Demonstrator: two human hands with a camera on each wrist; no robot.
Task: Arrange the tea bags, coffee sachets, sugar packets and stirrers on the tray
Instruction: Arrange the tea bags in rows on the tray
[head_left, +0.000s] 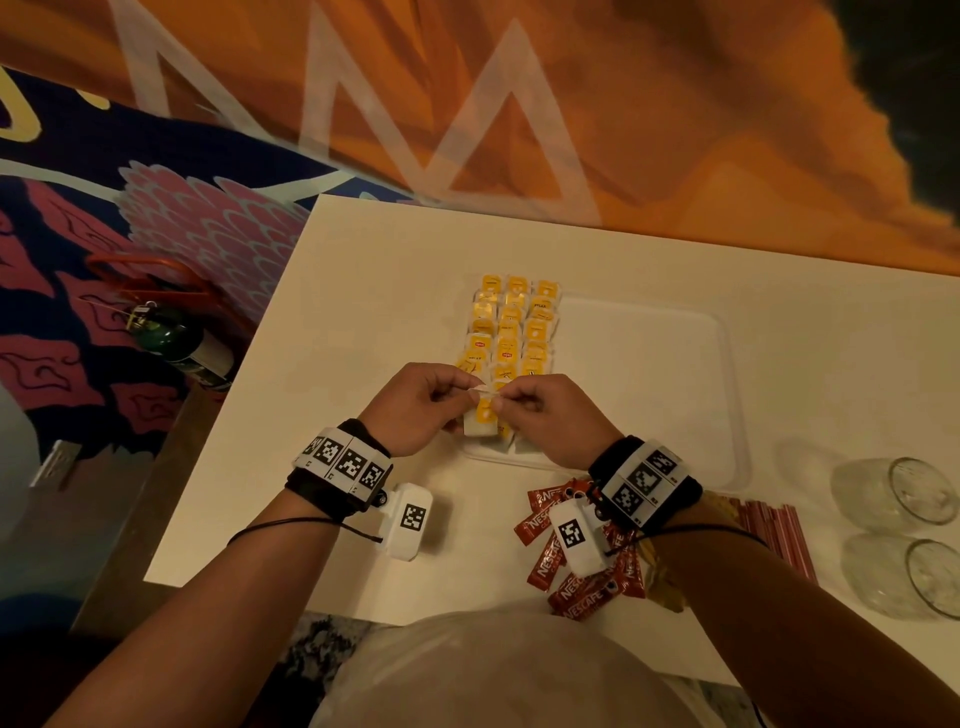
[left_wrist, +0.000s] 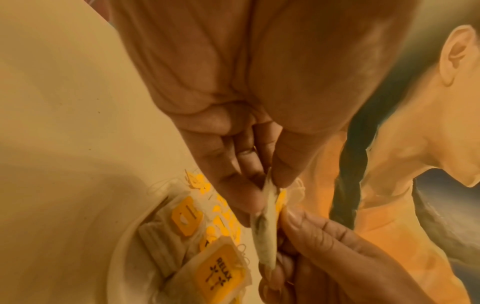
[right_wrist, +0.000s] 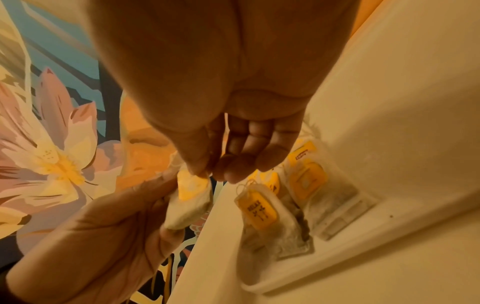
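Both hands hold one tea bag (head_left: 483, 413) with a yellow tag above the near left corner of the white tray (head_left: 675, 364). My left hand (head_left: 431, 400) pinches its top edge between thumb and fingers, and my right hand (head_left: 540, 410) pinches the same bag (left_wrist: 265, 232) from the other side. In the right wrist view the bag (right_wrist: 191, 197) hangs between the two hands. Rows of yellow-tagged tea bags (head_left: 514, 327) lie along the tray's left side. Red coffee sachets (head_left: 582, 571) are heaped under my right wrist. Red stirrers (head_left: 774, 525) lie to their right.
The tray sits on a white table (head_left: 363, 291). Two clear glasses (head_left: 898, 493) lie at the table's right edge. A green bottle (head_left: 182, 343) lies on the patterned floor to the left. The tray's right half (head_left: 649, 395) is bare.
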